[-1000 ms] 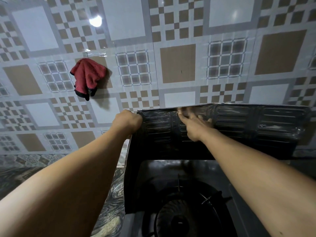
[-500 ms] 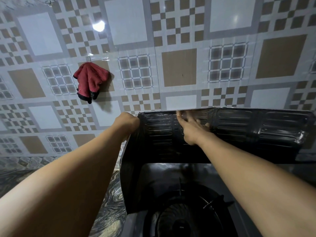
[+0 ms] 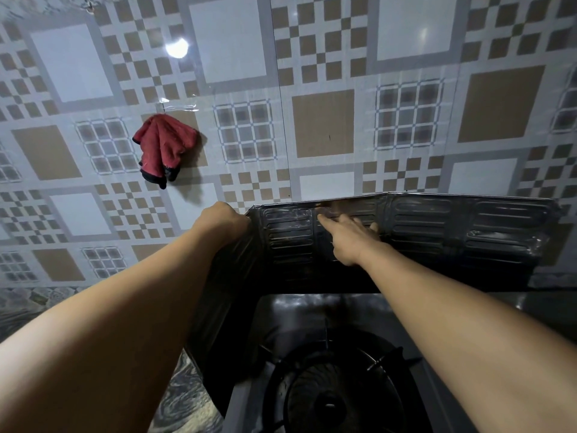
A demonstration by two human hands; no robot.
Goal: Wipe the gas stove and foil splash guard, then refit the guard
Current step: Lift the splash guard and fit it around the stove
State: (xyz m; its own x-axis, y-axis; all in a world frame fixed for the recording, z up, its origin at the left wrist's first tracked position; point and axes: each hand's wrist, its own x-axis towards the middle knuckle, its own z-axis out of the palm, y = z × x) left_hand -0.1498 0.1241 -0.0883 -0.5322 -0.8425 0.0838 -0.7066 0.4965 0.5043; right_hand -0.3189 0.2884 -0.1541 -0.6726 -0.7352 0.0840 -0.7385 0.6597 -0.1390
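**Stove corner, guard standing: items left to right**

1. Surface [image 3: 28, 307]: marbled pattern, visible at far left and again low beside the stove. Bare strip between my left forearm and the wall.

2. Tiled wall [image 3: 321, 123]: brown, white and grey squares, runs the full width behind everything. A bright light reflection sits high on the left.

3. Red cloth [image 3: 164, 148]: dark-edged, hangs bunched from a taped hook on the wall, well above and left of the guard, touching nothing else.

4. My left hand [image 3: 223, 221]: closed over the top left corner of the foil splash guard [image 3: 437, 235], where the side panel folds away from the back panel. Fingers go behind the edge and are hidden.

5. Foil splash guard: dark, ribbed, upright. Its left panel runs toward me along the stove's left side; its back panel stands along the wall. The top edge is slightly kinked near the middle; the right end is crumpled and ragged.

6. My right hand [image 3: 349, 237]: fingers spread and laid flat against the inner face of the back panel, fingertips just under the top edge, gripping nothing.

7. Gas stove [image 3: 281, 310]: dark top inside the angle of the guard, with its burner [image 3: 337, 398] and pan supports between my forearms. Open stove top lies right of my right arm.
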